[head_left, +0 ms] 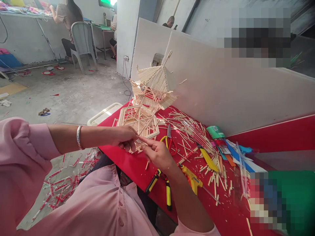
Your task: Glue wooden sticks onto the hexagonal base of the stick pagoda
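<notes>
My left hand [126,136] reaches in over the near edge of a frame of thin wooden sticks [142,121], its fingers curled downward. My right hand [157,153] meets it fingertip to fingertip, thumb and index finger pressed together. Whatever is pinched between them is too small to make out. The frame is a layered polygon of pale sticks with crossing pieces on top. Behind it stands a tiered stick model [157,80] with a pointed roof. Beside my right hand lie scissors [169,139] with red and yellow handles.
On the red table [133,167] lie black-and-yellow pliers [161,186], a yellow glue gun [193,180], a yellow cutter [208,160], loose sticks [192,126] and a green roll [215,132]. White panels [209,82] border the far side. Red-and-clear wrappers [64,183] litter the floor. Other people sit farther off.
</notes>
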The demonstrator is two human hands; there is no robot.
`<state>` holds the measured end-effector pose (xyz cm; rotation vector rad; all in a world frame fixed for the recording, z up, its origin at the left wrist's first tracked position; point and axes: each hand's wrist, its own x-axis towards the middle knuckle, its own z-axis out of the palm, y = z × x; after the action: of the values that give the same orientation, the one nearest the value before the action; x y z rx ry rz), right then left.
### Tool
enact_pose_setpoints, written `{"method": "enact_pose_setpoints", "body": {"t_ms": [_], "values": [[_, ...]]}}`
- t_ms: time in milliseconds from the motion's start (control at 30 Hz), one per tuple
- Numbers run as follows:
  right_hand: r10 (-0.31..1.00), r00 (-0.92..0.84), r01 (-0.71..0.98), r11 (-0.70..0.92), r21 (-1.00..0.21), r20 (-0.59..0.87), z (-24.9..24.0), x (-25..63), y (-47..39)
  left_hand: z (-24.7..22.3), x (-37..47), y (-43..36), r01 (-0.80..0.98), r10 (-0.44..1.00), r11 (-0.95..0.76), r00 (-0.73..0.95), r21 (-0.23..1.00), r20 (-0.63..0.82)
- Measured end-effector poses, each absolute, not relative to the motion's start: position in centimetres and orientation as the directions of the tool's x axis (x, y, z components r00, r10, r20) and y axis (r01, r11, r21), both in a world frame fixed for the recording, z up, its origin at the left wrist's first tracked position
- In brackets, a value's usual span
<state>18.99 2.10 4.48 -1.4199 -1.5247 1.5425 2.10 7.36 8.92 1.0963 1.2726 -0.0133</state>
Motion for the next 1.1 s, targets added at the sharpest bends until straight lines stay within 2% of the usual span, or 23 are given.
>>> {"method": "enact_pose_setpoints", "body": {"t_ms": [367,600,700,800,867,933,1100], "values": [[0.908,-0.315,0.289,-0.185,-0.939,-0.276,4.0,19.2,2.0,8.8,1.9,7.3,0.549,0.557,0.508,0.378,0.664,-0.739],[0.907,-0.321,0.308,-0.172,-0.936,-0.272,3.3,19.2,1.8,8.4,0.6,6.1,0.676,0.683,0.29,0.349,0.677,-0.641],[0.91,-0.306,0.32,-0.179,-0.93,-0.28,3.3,19.2,1.8,8.9,-0.5,5.9,0.75,0.774,0.084,0.365,0.656,-0.517],[0.915,-0.29,0.318,-0.185,-0.93,-0.281,3.3,19.2,1.9,9.3,-1.2,6.5,0.774,0.877,-0.186,0.408,0.605,-0.252],[0.918,-0.287,0.309,-0.182,-0.934,-0.274,3.1,19.2,1.9,9.1,-1.1,7.1,0.741,0.889,-0.287,0.442,0.607,-0.119],[0.92,-0.288,0.293,-0.179,-0.939,-0.265,2.9,19.2,1.9,8.5,-0.6,7.6,0.685,0.885,-0.291,0.457,0.668,-0.083],[0.927,-0.28,0.311,-0.159,-0.937,-0.251,2.6,19.1,1.9,7.3,1.1,8.3,0.553,0.837,-0.16,0.515,0.817,-0.185]]}}
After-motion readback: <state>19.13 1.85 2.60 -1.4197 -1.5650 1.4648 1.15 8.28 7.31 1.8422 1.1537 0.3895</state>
